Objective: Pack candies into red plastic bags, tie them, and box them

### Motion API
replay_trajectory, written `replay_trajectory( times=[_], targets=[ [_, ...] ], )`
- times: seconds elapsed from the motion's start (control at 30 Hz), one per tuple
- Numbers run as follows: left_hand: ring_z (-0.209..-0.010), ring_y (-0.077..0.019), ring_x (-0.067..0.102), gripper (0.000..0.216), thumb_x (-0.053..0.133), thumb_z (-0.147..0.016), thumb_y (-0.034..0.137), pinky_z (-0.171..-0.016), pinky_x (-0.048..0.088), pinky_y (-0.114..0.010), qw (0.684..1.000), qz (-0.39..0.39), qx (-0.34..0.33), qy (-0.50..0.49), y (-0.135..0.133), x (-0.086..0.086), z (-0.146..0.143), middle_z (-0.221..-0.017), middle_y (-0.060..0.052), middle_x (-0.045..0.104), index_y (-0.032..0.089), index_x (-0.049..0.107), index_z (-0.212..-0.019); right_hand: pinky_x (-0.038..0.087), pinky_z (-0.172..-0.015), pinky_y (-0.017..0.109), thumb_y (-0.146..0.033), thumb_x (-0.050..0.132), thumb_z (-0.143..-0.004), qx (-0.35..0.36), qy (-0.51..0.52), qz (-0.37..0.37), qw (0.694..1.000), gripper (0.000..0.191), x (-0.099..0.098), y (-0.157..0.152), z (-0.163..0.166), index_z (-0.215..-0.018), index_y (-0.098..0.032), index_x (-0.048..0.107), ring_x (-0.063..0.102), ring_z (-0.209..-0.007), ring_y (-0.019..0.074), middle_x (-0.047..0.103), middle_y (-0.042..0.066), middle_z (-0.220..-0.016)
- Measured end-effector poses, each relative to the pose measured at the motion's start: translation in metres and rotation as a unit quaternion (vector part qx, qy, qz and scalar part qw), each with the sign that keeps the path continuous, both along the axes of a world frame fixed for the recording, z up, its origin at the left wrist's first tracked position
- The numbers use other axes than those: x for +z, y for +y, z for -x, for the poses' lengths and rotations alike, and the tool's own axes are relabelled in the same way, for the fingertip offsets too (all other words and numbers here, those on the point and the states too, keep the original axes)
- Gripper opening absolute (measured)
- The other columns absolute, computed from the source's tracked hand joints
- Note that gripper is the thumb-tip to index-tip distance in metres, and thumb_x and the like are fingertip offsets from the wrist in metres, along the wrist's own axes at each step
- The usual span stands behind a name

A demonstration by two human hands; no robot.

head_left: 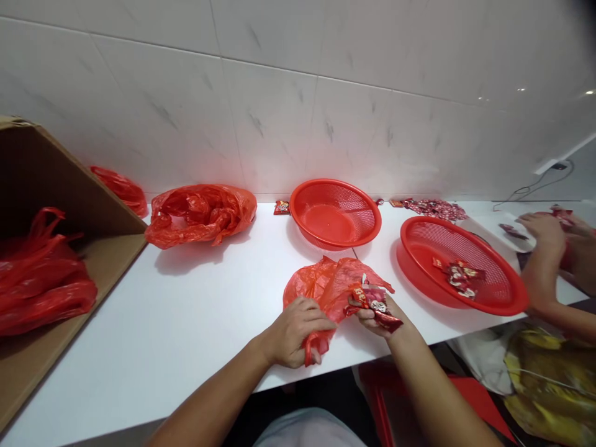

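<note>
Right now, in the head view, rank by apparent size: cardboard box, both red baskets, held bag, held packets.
1. cardboard box
2. right basket, though nearer
3. middle basket and red bag in left hand: alike, unranked
4. packets in right hand

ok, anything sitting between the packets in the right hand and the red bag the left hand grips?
Nothing visible. The right hand holds the packets right against the red bag, which the left hand pinches at its near edge.
</note>
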State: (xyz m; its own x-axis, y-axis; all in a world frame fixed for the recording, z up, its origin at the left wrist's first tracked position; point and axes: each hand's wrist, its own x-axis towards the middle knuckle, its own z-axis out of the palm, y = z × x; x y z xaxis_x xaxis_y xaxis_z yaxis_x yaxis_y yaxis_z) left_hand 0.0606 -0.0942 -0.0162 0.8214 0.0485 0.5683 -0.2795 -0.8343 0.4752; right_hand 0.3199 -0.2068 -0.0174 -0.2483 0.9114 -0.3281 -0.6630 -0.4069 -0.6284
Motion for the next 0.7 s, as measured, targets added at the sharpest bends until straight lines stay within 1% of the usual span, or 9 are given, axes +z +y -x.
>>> replay_trajectory(
  times=[0.1,0.2,0.27,0.33,0.4,0.47,0.53,0.63,0.7],
  targets=[
    [-0.082,-0.0258,0.066,0.061,0.051,-0.1,0.068,-0.077,0.054,-0.041,0.999,0.016,0.001,-0.034,0.001,-0.005,-0.001,-0.094,-0.014,0.072,0.015,0.064,-0.127,0.02,-0.037,0.016,-0.05,0.084,-0.074,-0.082,-0.047,0.028,0.995,0.042,0.009,-0.002,0.004,-0.077,-0.021,0.054,0.035,-0.041,0.0047,0.056,-0.003,-0.063],
    [-0.097,-0.0294,0.069,0.058,0.07,-0.095,0.052,-0.085,0.059,-0.045,0.996,0.029,0.008,-0.078,0.002,-0.006,-0.001,-0.108,-0.017,0.072,0.015,0.057,-0.137,0.025,-0.038,0.018,-0.051,0.087,-0.071,-0.125,-0.099,0.033,0.987,0.045,0.018,-0.002,0.012,-0.077,-0.02,0.055,0.041,-0.041,0.0063,0.06,-0.001,-0.064],
    [-0.102,-0.0303,0.069,0.058,0.074,-0.093,0.041,-0.089,0.06,-0.048,0.994,0.041,0.017,-0.097,0.001,-0.005,0.0,-0.113,-0.017,0.072,0.016,0.055,-0.141,0.028,-0.039,0.019,-0.05,0.088,-0.071,-0.131,-0.145,0.026,0.98,0.044,0.023,-0.001,0.02,-0.082,-0.02,0.057,0.044,-0.04,0.0078,0.06,-0.002,-0.061],
    [-0.104,-0.0307,0.069,0.057,0.073,-0.092,0.033,-0.09,0.06,-0.05,0.992,0.053,0.027,-0.112,0.0,-0.002,0.002,-0.115,-0.016,0.071,0.017,0.053,-0.143,0.033,-0.042,0.02,-0.049,0.088,-0.073,-0.126,-0.195,0.025,0.972,0.045,0.029,0.0,0.027,-0.095,-0.019,0.063,0.051,-0.043,0.0103,0.063,-0.002,-0.064],
    [-0.106,-0.0313,0.069,0.06,0.074,-0.089,0.031,-0.092,0.06,-0.052,0.99,0.062,0.035,-0.123,-0.001,0.0,0.003,-0.118,-0.016,0.07,0.018,0.052,-0.144,0.04,-0.048,0.022,-0.048,0.088,-0.075,-0.111,-0.232,0.027,0.966,0.052,0.034,0.001,0.034,-0.113,-0.021,0.064,0.058,-0.051,0.0125,0.066,-0.002,-0.07],
    [-0.107,-0.0313,0.068,0.063,0.075,-0.087,0.029,-0.093,0.06,-0.053,0.989,0.069,0.039,-0.128,-0.002,0.0,0.004,-0.119,-0.016,0.068,0.017,0.052,-0.145,0.046,-0.054,0.025,-0.05,0.086,-0.077,-0.095,-0.27,0.023,0.958,0.056,0.039,0.002,0.039,-0.12,-0.022,0.064,0.06,-0.056,0.0126,0.066,-0.002,-0.076],
    [-0.107,-0.0309,0.067,0.065,0.076,-0.085,0.026,-0.093,0.06,-0.052,0.987,0.075,0.036,-0.136,-0.003,0.0,0.005,-0.118,-0.016,0.067,0.017,0.051,-0.144,0.05,-0.062,0.027,-0.05,0.084,-0.079,-0.075,-0.345,0.002,0.935,0.049,0.043,0.003,0.041,-0.115,-0.022,0.066,0.059,-0.062,0.0122,0.066,-0.002,-0.081],
    [-0.106,-0.0303,0.066,0.067,0.071,-0.081,0.018,-0.091,0.061,-0.052,0.986,0.074,0.017,-0.15,-0.005,-0.001,0.004,-0.117,-0.016,0.066,0.017,0.05,-0.145,0.047,-0.065,0.025,-0.042,0.08,-0.082,-0.036,-0.497,-0.042,0.866,0.028,0.041,0.005,0.043,-0.095,-0.021,0.067,0.057,-0.068,0.0119,0.067,-0.002,-0.082],
    [-0.105,-0.0302,0.065,0.069,0.065,-0.079,0.013,-0.09,0.061,-0.053,0.985,0.075,0.0,-0.156,-0.008,-0.001,0.003,-0.116,-0.016,0.066,0.016,0.05,-0.146,0.042,-0.059,0.024,-0.039,0.076,-0.083,-0.019,-0.51,-0.041,0.859,0.023,0.032,0.01,0.045,-0.081,-0.02,0.063,0.052,-0.062,0.0116,0.062,-0.002,-0.071]
  ],
)
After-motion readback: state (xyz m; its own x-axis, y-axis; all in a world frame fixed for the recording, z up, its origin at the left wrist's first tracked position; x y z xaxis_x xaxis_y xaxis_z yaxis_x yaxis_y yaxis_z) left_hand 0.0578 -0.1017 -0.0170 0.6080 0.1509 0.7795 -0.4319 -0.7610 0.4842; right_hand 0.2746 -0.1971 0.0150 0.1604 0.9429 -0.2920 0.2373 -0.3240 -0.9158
